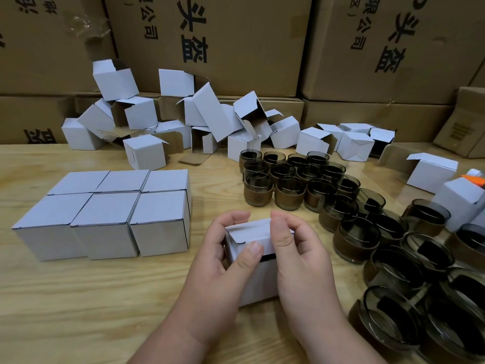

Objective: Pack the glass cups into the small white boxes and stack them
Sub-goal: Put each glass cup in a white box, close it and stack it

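White small box (pixel 258 261) gripped by both hands on wooden table (pixel 78 298).
Left hand (pixel 223 258) and right hand (pixel 296 256) curled round its lid; 6 closed boxes (pixel 110 214) grouped left, dark glass cups (pixel 341 206) clustered right, open boxes (pixel 183 119) heaped behind.

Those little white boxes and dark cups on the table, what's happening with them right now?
A person is closing a small white box at the front of the wooden table. The left hand and right hand both grip it, thumbs pressing the top flap down; a dark gap shows the flap is not fully tucked. Six closed boxes sit in a neat block to the left. Dark glass cups wait on the right, and a heap of open empty boxes lies behind.
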